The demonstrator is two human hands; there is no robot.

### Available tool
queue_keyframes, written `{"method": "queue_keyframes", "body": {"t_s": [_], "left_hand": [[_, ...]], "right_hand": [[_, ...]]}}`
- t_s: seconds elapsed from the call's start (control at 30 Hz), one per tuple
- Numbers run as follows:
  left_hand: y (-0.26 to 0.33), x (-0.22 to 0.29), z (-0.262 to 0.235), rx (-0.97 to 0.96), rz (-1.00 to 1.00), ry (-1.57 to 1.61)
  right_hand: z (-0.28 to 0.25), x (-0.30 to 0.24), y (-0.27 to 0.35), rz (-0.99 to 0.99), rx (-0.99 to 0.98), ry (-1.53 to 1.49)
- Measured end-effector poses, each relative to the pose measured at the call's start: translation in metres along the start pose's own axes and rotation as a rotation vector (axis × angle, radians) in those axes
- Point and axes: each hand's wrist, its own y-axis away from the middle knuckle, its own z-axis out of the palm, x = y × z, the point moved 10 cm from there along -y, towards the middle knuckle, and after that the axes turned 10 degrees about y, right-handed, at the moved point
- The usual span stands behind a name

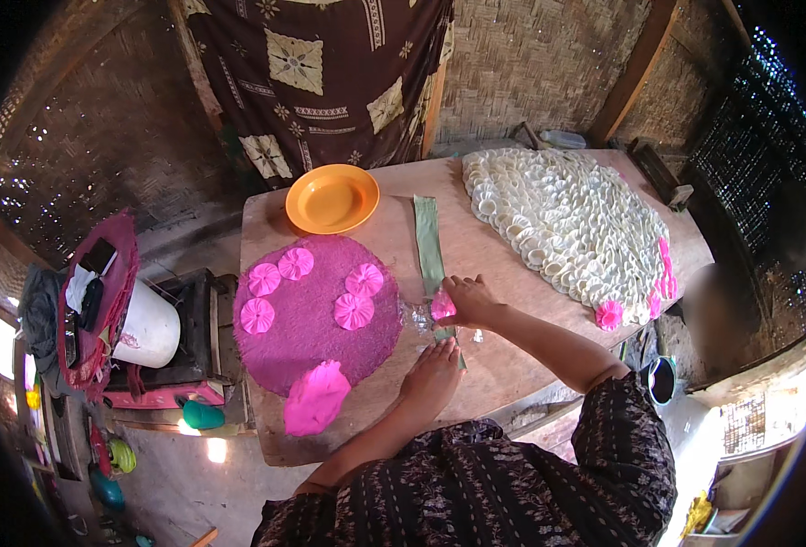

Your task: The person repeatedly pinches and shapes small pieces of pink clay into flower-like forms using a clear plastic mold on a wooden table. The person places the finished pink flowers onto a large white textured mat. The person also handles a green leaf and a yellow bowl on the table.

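Observation:
My right hand (468,302) pinches a small pink piece (442,306) over a long green strip (429,239) that lies on the wooden table (503,365). My left hand (431,379) presses flat on the table at the strip's near end. Left of the hands lies a round purple mat (316,337) with several pink rosettes (354,311) on it. A loose pink lump (315,398) rests at the mat's near edge. Bits of clear plastic (418,318) lie beside my right hand.
An empty orange bowl (333,198) stands at the table's far side. A large white mat of rosettes (569,221) with pink ones on its edge covers the right part. A white bucket (148,325) and a red stand sit to the left.

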Motion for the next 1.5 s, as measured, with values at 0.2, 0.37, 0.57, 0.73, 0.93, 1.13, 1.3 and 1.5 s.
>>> {"method": "queue_keyframes", "body": {"t_s": [0.2,0.37,0.57,0.73,0.93,1.13,1.3,1.5], "left_hand": [[-0.007,0.0,0.004,-0.023,-0.021,-0.062],[-0.009,0.001,0.005,-0.05,-0.057,-0.008],[-0.012,0.002,0.001,-0.034,-0.075,0.027],[-0.011,0.005,-0.006,0.013,-0.049,-0.016],[-0.022,-0.01,-0.012,-0.223,-0.182,0.247],[-0.022,-0.121,-0.043,0.347,-0.645,1.532],[-0.024,-0.133,-0.043,0.457,-0.484,1.699],[-0.015,-0.094,-0.101,0.439,-0.353,0.583]], "right_hand": [[-0.008,0.003,0.0,-0.057,0.138,-0.023],[-0.006,0.032,-0.04,0.019,0.187,-0.047],[-0.024,0.068,-0.102,0.066,0.279,-0.041],[-0.047,0.103,-0.147,0.154,0.327,-0.052],[-0.088,0.088,-0.142,0.194,0.276,-0.023],[-0.114,0.058,-0.018,0.135,0.225,-0.45],[-0.084,0.057,0.048,0.122,0.352,-0.777],[-0.096,0.104,0.105,0.312,0.789,-0.748]]}}
